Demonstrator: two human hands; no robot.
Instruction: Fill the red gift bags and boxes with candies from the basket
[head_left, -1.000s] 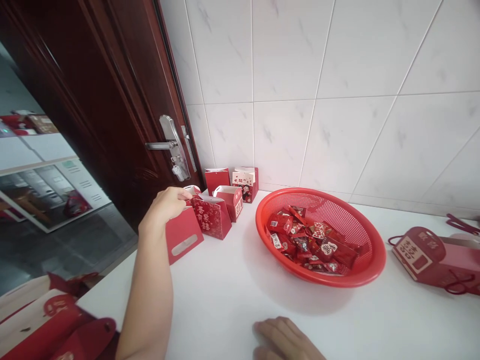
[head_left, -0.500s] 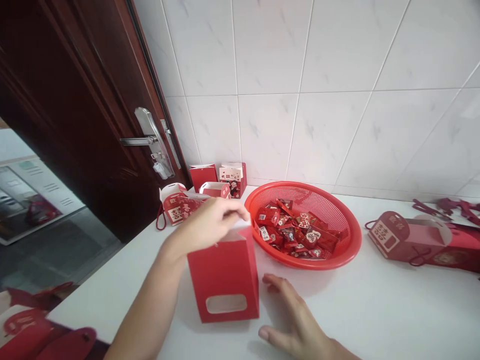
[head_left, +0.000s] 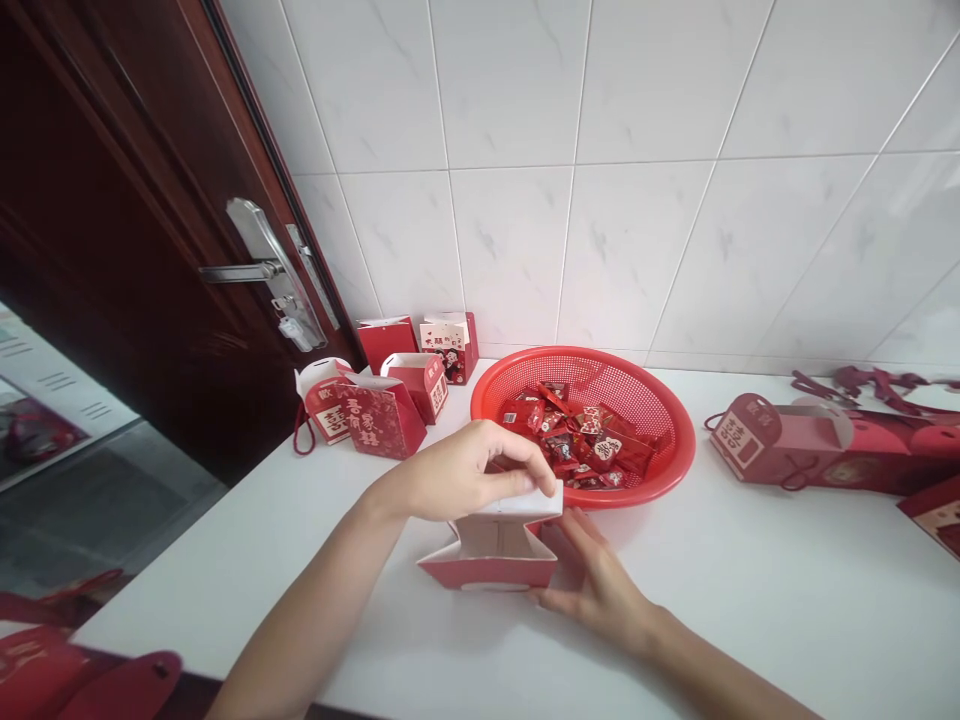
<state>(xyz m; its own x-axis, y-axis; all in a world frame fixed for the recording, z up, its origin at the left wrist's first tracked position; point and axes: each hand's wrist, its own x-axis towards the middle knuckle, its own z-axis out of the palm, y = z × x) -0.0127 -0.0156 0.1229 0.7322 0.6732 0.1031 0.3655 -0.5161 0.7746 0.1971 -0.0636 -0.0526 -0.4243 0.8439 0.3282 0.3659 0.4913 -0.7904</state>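
Note:
A red paper box (head_left: 487,572) stands on the white table with its top open toward me, its pale inside showing. My left hand (head_left: 476,470) reaches over it, fingers curled and pinching the white far edge of the opening. Against the box's right side, my right hand (head_left: 600,585) has its thumb at the near lower corner and its fingers at the far side, gripping it. Just behind, a red plastic basket (head_left: 679,440) holds several small red wrapped packets (head_left: 559,440).
Several red and white boxes (head_left: 382,415) stand at the back left near the dark door (head_left: 150,200). More red boxes (head_left: 795,450) and dark red ribbons (head_left: 877,385) lie at the right. Red items (head_left: 90,660) sit at the lower left, beside the table's edge (head_left: 172,665).
The box has tipped so its opening now faces me. My right hand has closed on its side. My left hand has moved down with the top edge. The view has shifted slightly right.

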